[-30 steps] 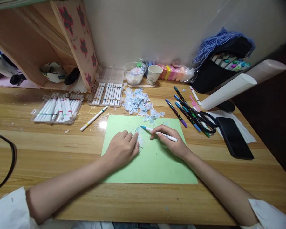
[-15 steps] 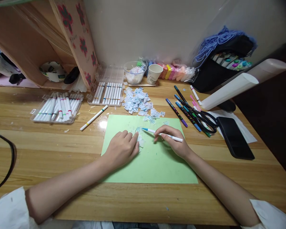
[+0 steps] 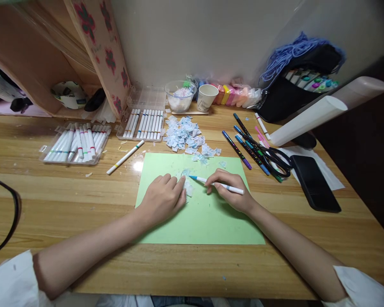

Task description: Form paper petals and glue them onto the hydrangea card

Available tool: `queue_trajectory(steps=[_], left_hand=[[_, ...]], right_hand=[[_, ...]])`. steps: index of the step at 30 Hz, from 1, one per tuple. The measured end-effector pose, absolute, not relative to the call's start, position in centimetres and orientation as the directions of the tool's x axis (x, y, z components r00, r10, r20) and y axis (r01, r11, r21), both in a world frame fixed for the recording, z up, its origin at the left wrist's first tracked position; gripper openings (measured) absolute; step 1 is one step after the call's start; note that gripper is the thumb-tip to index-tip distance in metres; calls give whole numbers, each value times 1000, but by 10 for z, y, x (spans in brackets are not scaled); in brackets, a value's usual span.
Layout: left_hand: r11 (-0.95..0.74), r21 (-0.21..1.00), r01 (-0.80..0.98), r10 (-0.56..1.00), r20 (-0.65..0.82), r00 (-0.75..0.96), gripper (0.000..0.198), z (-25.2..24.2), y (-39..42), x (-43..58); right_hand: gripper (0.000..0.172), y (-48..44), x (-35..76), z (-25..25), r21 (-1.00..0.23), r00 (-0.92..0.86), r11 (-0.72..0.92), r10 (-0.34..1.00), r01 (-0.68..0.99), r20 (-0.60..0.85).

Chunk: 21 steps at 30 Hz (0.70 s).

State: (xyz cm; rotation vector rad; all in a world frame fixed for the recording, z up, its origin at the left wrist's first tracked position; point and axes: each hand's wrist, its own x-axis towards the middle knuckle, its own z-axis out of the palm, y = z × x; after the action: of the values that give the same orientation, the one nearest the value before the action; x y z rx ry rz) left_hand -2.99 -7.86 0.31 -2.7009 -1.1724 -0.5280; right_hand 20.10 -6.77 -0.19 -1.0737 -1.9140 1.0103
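My right hand (image 3: pixel 227 189) grips a white marker (image 3: pixel 231 189) with a blue tip. The tip points left, beside a small blue-tinted paper scrap (image 3: pixel 185 172) on the light green sheet (image 3: pixel 211 226). Whether the tip touches the scrap I cannot tell. My left hand (image 3: pixel 163 196) rests on the left part of the sheet with its fingers curled. Its index fingertip presses at the lower edge of that scrap. Paler paper scraps (image 3: pixel 188 189) lie just right of the left fingers. A heap of torn blue-and-white paper pieces (image 3: pixel 184 134) sits beyond the sheet's far edge.
Marker cases (image 3: pixel 72 145) and a loose marker (image 3: pixel 125 157) lie left. Behind the heap stand a clear bowl (image 3: pixel 180 98) and a paper cup (image 3: pixel 207 98). Dark pens (image 3: pixel 237 150), scissors (image 3: pixel 275 160), a phone (image 3: pixel 315 183) and a white tube (image 3: pixel 310 121) are at right.
The marker in my right hand has shifted slightly left and down, its tip lower beside the scrap. My left hand stays in place on the sheet.
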Motion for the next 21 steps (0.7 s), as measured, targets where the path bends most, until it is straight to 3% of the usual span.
queue_trajectory(steps=[10,16,21], left_hand=[[-681,21,732,688,358,631,30,2,-78,-31],[-613,82,786,779,233,583,38,3,-77,-30],[-600,110,792,791,228,567,45,4,-76,-30]], right_hand=[[18,-71,198,0,-817,-326,409,900,406,288],[32,-72,191,0,-625,-603,606,755,492,257],[35,-68,185,-4,-548,-562,577,798,605,220]])
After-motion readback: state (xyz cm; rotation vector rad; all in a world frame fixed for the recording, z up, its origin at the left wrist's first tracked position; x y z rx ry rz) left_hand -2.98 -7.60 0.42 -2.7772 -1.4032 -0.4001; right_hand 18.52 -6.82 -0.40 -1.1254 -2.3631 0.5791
